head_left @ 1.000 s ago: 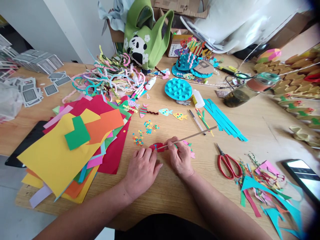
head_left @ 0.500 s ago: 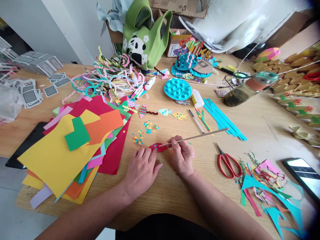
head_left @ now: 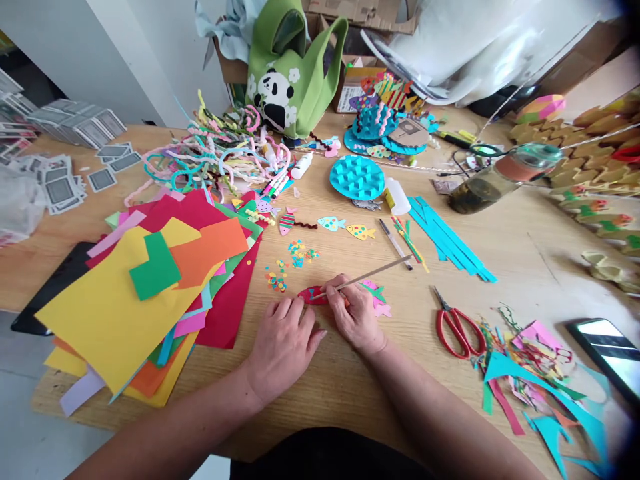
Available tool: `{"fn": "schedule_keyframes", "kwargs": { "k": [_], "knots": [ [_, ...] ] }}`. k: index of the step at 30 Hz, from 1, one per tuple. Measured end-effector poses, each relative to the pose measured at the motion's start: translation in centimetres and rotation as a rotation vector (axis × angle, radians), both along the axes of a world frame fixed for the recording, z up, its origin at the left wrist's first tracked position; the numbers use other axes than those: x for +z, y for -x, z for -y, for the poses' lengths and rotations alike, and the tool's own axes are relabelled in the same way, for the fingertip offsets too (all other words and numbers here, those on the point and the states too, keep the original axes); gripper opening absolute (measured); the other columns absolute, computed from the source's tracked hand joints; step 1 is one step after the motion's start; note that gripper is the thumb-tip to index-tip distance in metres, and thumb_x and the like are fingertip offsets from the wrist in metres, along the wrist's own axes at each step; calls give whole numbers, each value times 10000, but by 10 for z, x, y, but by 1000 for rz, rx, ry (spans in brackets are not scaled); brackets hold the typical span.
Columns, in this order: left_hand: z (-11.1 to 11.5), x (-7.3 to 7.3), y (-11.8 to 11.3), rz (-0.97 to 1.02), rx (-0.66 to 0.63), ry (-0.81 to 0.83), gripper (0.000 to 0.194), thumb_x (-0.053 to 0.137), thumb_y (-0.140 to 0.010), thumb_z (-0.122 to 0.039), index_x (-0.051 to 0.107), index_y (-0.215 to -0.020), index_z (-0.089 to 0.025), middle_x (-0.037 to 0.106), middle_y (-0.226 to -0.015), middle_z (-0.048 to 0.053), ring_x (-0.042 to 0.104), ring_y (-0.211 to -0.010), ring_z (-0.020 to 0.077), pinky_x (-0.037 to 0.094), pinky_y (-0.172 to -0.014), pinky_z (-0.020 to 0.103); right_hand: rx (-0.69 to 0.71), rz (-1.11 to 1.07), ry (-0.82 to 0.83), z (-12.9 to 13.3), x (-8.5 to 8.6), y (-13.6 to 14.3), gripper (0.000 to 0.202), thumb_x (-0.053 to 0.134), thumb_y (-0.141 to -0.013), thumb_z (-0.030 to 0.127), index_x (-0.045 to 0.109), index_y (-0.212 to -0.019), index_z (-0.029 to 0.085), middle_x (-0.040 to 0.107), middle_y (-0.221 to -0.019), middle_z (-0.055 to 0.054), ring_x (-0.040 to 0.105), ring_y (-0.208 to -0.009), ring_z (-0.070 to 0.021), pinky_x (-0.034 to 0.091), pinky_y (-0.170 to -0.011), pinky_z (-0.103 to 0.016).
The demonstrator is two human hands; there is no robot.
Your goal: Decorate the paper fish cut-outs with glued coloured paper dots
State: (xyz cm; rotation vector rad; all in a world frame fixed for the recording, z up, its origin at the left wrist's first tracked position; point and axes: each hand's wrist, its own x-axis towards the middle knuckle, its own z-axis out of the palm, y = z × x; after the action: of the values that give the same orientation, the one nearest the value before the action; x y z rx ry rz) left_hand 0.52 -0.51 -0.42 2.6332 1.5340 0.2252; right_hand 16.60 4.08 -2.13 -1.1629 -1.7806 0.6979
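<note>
A small red paper fish [head_left: 310,294] with blue marks lies on the table. My left hand [head_left: 285,340] rests palm down with its fingers laid out, fingertips at the fish's near edge. Pinched in my right hand [head_left: 356,317] is a thin wooden stick [head_left: 377,269], slanting down so that its tip meets the fish. The fish's right end is hidden behind my right fingers. Small coloured paper dots [head_left: 299,253] are scattered just beyond the fish. Pink and green paper cutouts [head_left: 379,295] stick out to the right of my right hand.
Coloured paper sheets [head_left: 115,313] are piled at left. Red-handled scissors [head_left: 457,330], paper scraps [head_left: 540,373] and a phone [head_left: 607,353] lie at right. Decorated paper fish [head_left: 331,223], a pen [head_left: 395,243], blue strips [head_left: 453,243] and a blue disc [head_left: 357,177] lie farther back.
My right hand has slid a little left, carrying the stick's tip left over the red fish. More of the pink and green cutouts now shows. My left hand has stayed in place.
</note>
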Motion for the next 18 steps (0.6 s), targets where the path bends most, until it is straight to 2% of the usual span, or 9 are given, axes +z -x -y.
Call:
{"fn": "schedule_keyframes", "kwargs": {
  "k": [8, 12, 15, 18],
  "knots": [
    [0, -2, 0, -8, -2, -14, 289, 540, -945, -375, 598, -1090, -133, 599, -1092, 121, 522, -980, 278, 441, -814, 433, -91, -262, -12, 2, -11, -3, 264, 465, -953, 262, 617, -746, 203, 638, -714, -27, 586, -642, -150, 460, -608, -296],
    [1, -2, 0, -4, 3, -11, 291, 543, -943, -378, 601, -1102, -141, 598, -1108, 118, 519, -986, 276, 440, -812, 432, -137, -325, -43, 1, -10, -3, 252, 482, -955, 267, 620, -751, 215, 637, -709, -18, 582, -640, -144, 454, -610, -293],
    [3, -2, 0, -3, 12, -13, 353, 556, -937, -402, 586, -1184, -152, 589, -1116, 117, 514, -997, 278, 437, -809, 429, -158, -335, -48, 0, -7, -2, 268, 499, -950, 295, 621, -723, 219, 643, -715, -32, 599, -652, -155, 473, -620, -306],
    [4, -4, -1, -10, 8, -26, 478, 561, -928, -464, 532, -1312, -181, 574, -1116, 118, 508, -1006, 282, 431, -816, 431, -193, -368, 4, 0, -3, -1, 230, 528, -937, 320, 648, -772, 216, 648, -747, -36, 616, -647, -152, 497, -592, -293]
  ]
}}
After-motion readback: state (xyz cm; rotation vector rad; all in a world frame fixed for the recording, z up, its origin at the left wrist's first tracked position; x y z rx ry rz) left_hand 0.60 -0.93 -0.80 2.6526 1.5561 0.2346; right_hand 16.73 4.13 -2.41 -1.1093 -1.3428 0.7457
